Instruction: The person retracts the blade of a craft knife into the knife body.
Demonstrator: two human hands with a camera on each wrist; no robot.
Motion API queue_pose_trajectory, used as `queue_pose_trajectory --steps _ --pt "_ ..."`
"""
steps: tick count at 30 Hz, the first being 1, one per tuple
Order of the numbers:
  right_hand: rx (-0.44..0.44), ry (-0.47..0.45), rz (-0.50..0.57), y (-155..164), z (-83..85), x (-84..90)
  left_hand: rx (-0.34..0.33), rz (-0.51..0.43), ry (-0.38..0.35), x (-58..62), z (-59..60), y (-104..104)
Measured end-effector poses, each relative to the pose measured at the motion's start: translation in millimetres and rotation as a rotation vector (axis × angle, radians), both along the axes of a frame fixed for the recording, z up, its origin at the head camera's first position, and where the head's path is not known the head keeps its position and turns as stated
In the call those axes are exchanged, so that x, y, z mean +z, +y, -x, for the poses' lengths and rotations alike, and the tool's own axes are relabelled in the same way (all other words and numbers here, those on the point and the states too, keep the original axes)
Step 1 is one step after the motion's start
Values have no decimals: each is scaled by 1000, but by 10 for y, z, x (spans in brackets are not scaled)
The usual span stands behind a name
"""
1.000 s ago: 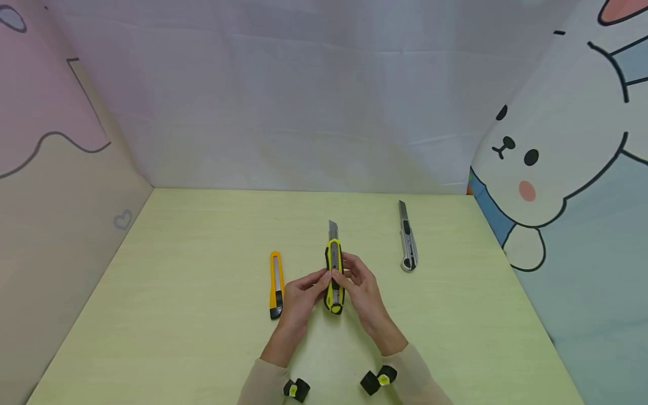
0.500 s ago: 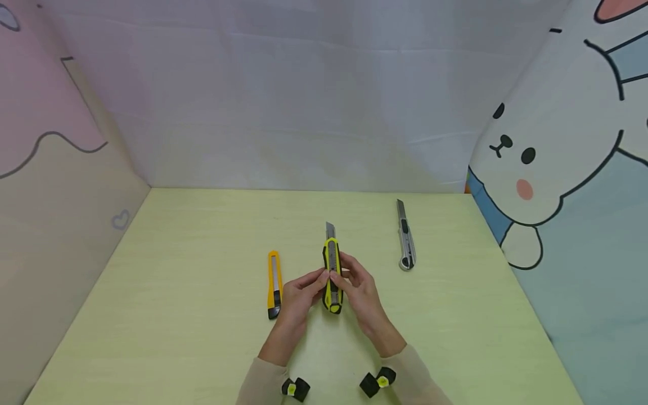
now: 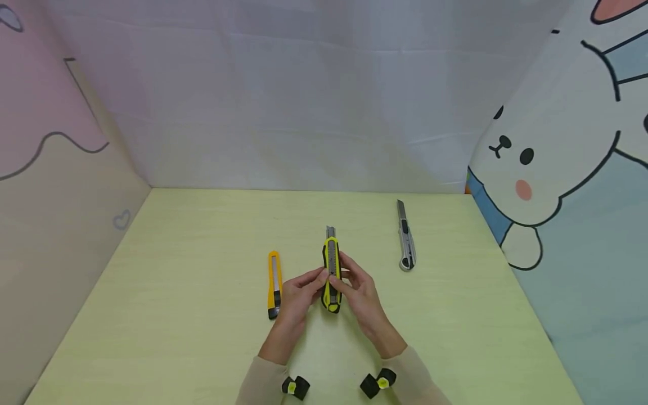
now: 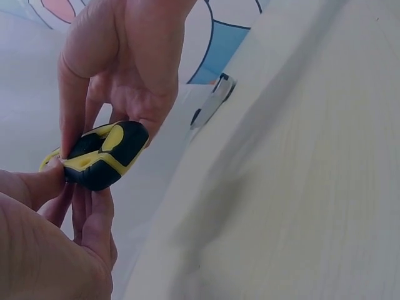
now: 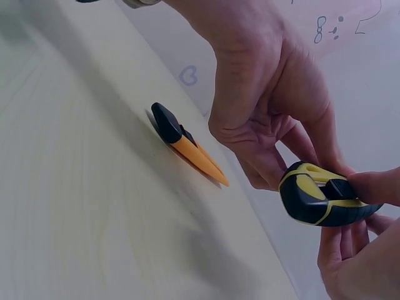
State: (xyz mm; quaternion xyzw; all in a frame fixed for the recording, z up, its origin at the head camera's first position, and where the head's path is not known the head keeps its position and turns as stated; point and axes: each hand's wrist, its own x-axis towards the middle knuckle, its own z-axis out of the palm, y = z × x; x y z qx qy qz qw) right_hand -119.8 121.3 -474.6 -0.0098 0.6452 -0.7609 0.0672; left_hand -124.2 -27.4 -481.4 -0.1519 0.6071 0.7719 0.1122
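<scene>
Both hands hold a yellow-and-black utility knife [image 3: 331,275] just above the pale green table [image 3: 177,315], its nose pointing away from me. My left hand [image 3: 315,280] pinches the handle from the left and my right hand [image 3: 350,279] from the right, a thumb lying on the slider. A short stub of blade [image 3: 331,231] sticks out of the front. In the left wrist view the knife's rounded butt [image 4: 103,154] shows between my left thumb [image 4: 37,185] and the right hand's fingers [image 4: 75,119]. The right wrist view shows the same butt [image 5: 322,203] pinched.
An orange utility knife [image 3: 274,284] [image 5: 185,144] lies on the table just left of my hands. A silver utility knife [image 3: 405,240] [image 4: 213,107] with its blade out lies to the right and further back. Printed cloth walls close off the table's back and both sides.
The blade sticking out of the yellow knife has grown shorter, and the thumb on the slider has moved back toward me. Both hands stay in place.
</scene>
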Motion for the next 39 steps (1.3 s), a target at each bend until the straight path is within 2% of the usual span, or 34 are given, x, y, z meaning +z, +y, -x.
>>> queue_pose_trajectory --steps 13,32,39 --pt "33 32 -21 17 -24 -52 -9 -8 -5 -22 -6 -14" --pt "140 81 -57 72 8 -114 -16 -26 17 -112 12 -36" --pt "174 92 -66 102 44 -115 -11 9 25 -120 37 -40"
